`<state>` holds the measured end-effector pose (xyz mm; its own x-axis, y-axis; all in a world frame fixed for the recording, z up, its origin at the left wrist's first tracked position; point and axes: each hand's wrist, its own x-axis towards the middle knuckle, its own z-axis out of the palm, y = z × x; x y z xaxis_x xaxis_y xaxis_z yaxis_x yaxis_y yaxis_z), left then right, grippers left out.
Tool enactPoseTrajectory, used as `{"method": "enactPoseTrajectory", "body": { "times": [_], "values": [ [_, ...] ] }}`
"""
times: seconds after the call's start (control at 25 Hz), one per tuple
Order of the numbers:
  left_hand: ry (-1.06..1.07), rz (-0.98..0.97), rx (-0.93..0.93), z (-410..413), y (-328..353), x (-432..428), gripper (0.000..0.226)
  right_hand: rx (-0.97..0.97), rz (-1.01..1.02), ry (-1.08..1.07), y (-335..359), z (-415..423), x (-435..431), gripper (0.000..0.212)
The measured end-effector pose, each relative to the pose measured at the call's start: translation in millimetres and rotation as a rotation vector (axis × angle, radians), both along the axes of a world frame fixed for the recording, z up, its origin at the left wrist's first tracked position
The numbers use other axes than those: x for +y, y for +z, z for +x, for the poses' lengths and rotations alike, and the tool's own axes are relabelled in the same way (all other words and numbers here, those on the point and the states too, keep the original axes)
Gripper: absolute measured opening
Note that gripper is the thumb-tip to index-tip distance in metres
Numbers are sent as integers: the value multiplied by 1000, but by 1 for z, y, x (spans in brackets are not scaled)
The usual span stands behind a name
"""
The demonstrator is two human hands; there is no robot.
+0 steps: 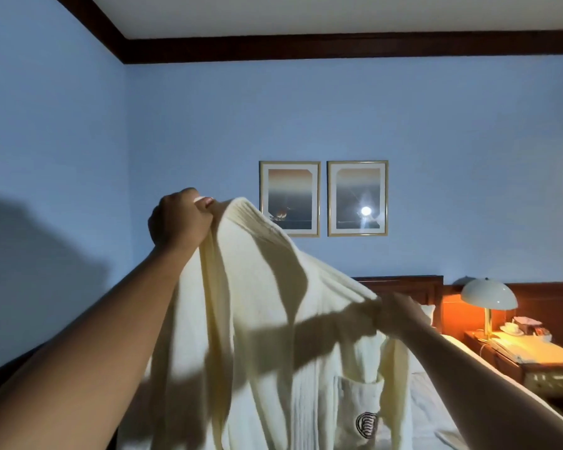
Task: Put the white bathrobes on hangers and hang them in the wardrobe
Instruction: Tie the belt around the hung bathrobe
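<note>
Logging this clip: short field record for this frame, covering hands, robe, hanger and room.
left hand: raised, grips bathrobe near collar
right hand: lower, grips bathrobe fabric
bathrobe: white, held up above bed, pocket with dark emblem
hanger: none in view
wardrobe: not in view
room: two framed pictures on wall, lit lamp on nightstand

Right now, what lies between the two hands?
Only the white bathrobe: its cloth runs from the raised left hand down to the right hand, both gripping it, as the head view shows.
</note>
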<state>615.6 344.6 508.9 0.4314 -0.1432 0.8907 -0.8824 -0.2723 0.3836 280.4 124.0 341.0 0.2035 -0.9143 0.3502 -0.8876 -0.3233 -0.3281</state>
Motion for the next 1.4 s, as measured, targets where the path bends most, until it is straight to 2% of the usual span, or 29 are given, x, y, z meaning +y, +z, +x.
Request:
{"method": "enactPoseTrajectory", "body": {
  "times": [0.04,0.08,0.2,0.28,0.4,0.48,0.56,0.64,0.72,0.84,0.96,1.08,1.16,1.2,1.28,1.36,1.4],
  "values": [
    [10,3,21,7,1,2,36,28,82,-2,-12,-5,-2,10],
    [17,17,32,11,0,2,34,-45,133,25,-14,-7,0,7],
    [-9,29,57,7,-3,-1,37,-714,192,159,11,4,2,24],
    [-42,-2,82,3,-2,-4,39,-902,251,196,20,12,7,33],
    [-52,-14,98,8,0,-2,41,-848,98,94,2,-1,1,21],
    [-48,-13,95,9,-2,-3,41,-894,37,30,-15,-8,4,24],
    [-72,-28,86,1,-3,-8,38,-919,88,314,-35,13,15,18],
    [-100,-22,59,-11,-2,-16,37,-698,211,568,-68,51,37,24],
    [-108,7,26,-20,-4,-21,39,-553,295,540,-106,79,50,9],
    [-95,4,15,-19,-6,-18,41,-674,320,368,-116,92,53,17],
    [-69,14,19,-8,-12,-17,38,-717,327,604,-94,114,80,12],
    [-58,29,16,-5,-22,-16,35,-618,346,802,-104,157,121,29],
    [-59,32,16,-4,-27,-13,34,-497,289,752,-123,177,128,48],
    [-60,30,14,-1,-28,-11,35,-460,249,685,-132,185,124,44],
    [-56,22,11,4,-27,-5,37,-448,167,566,-139,191,114,14],
    [-48,24,2,12,-25,2,38,-566,180,468,-138,191,102,13],
    [-42,23,0,16,-25,6,38,-720,258,433,-131,187,96,15]
  ]
}}
